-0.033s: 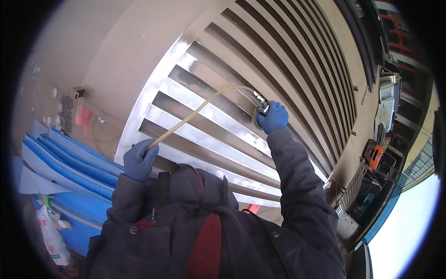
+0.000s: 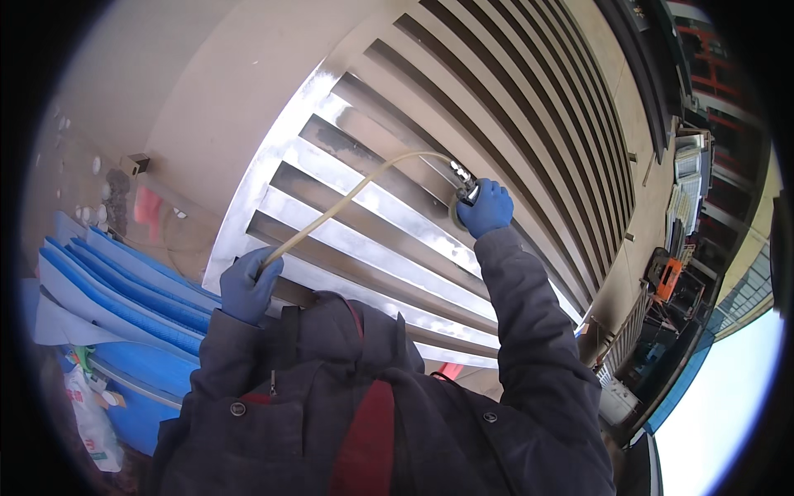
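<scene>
My right hand point(image 2: 485, 208), in a blue glove, grips an air sander point(image 2: 466, 188) with a metal body and a round pad. The sander rests at a bar of a large slatted metal panel point(image 2: 356, 169). Bars nearest me are bright and silvery-white in patches; those farther off are brown-grey. From the sander's metal fitting a pale yellowish air hose point(image 2: 351, 196) arcs leftward. My left hand point(image 2: 246, 285), also blue-gloved, is closed round this hose above the panel's near left corner. The sander's underside is hidden.
Blue foam sheets point(image 2: 136, 289) stand at the left, beside a white plastic bag point(image 2: 93, 422). A small box-shaped metal piece point(image 2: 135, 164) lies on the floor beyond the panel's left edge. At the right are an orange machine point(image 2: 668, 279) and stacked pale material point(image 2: 686, 178).
</scene>
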Demonstrator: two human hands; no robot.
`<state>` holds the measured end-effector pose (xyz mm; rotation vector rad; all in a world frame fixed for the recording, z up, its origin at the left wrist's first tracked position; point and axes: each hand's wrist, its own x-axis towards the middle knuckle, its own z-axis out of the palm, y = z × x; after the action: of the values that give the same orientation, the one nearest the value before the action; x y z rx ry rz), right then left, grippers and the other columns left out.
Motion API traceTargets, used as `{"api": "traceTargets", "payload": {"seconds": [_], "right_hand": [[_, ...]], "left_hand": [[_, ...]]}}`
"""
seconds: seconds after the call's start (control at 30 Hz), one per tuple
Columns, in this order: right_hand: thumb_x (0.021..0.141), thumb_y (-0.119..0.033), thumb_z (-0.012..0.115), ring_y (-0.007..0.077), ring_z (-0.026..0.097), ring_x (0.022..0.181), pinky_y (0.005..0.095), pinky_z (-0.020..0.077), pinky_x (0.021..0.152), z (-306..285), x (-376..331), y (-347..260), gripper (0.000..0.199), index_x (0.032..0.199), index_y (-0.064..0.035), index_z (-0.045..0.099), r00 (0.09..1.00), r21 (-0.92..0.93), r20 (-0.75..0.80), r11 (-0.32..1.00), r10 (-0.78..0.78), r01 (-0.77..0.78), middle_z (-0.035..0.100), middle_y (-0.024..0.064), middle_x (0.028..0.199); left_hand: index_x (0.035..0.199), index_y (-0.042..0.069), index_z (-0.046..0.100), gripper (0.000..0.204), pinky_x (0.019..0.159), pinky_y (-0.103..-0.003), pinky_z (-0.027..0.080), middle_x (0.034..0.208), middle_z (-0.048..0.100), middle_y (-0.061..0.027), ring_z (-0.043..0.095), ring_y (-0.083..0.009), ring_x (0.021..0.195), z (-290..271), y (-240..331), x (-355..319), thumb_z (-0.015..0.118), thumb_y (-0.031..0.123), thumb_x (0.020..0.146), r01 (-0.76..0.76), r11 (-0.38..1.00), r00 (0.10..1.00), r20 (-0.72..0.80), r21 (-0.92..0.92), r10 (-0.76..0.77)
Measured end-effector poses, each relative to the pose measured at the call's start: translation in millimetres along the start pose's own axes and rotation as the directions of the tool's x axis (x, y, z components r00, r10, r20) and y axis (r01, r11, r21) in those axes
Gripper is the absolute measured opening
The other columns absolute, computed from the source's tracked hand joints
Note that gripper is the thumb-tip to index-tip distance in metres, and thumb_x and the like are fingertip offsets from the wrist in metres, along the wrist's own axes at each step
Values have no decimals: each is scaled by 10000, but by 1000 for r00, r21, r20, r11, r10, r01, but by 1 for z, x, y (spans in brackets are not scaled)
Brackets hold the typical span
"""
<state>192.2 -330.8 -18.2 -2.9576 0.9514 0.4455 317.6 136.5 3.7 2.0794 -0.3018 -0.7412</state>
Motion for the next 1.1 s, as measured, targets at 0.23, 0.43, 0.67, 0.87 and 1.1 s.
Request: {"api": "traceTargets", "payload": {"seconds": [0.23, 0.43, 0.67, 0.87, 1.1], "right_hand": [[814, -440, 795, 338, 676, 1015, 485, 532, 859, 14, 21, -40, 465, 1127, -116, 684, 998, 57, -46, 997, -47, 49, 696, 136, 1085], [821, -465, 798, 351, 672, 1013, 493, 528, 864, 0, -4, -9, 494, 1146, -112, 681, 1000, 0, 9, 1000, 21, -21, 695, 141, 1091], [814, -470, 791, 357, 658, 1057, 486, 531, 893, 12, 9, -38, 508, 1127, -92, 659, 996, 124, -89, 992, 10, 1, 687, 165, 1123], [826, -469, 763, 369, 672, 1009, 496, 538, 885, 8, 0, -52, 477, 1082, -79, 664, 998, 114, -57, 993, -20, 26, 693, 167, 1057], [818, -474, 782, 355, 656, 1088, 491, 521, 929, 5, 6, -17, 521, 1160, -100, 662, 991, 12, 41, 991, 130, -130, 688, 158, 1122]], "left_hand": [[1254, 34, 709, 284, 766, -296, 542, 977, 720, -84, 661, -138, 827, -37, -10, 23, 701, 112, 981, -36, 997, 930, -364, 67, 58], [1249, 58, 718, 354, 732, -304, 537, 976, 717, -77, 653, -149, 793, -19, -5, 21, 755, 82, 898, -4, 993, 997, -71, 122, 13], [1204, 28, 731, 252, 728, -291, 534, 926, 709, -72, 648, -121, 792, -23, -4, 9, 716, 117, 969, 154, 988, 983, -99, 9, -152], [1153, 30, 739, 193, 575, -239, 446, 793, 641, -2, 549, -46, 644, -47, -8, 19, 722, 120, 983, 273, 911, 937, -131, -310, -325], [1179, 14, 729, 249, 602, -261, 471, 817, 658, -30, 566, -71, 665, -6, 23, 2, 734, 153, 972, 213, 961, 973, 127, -175, -193]]}}
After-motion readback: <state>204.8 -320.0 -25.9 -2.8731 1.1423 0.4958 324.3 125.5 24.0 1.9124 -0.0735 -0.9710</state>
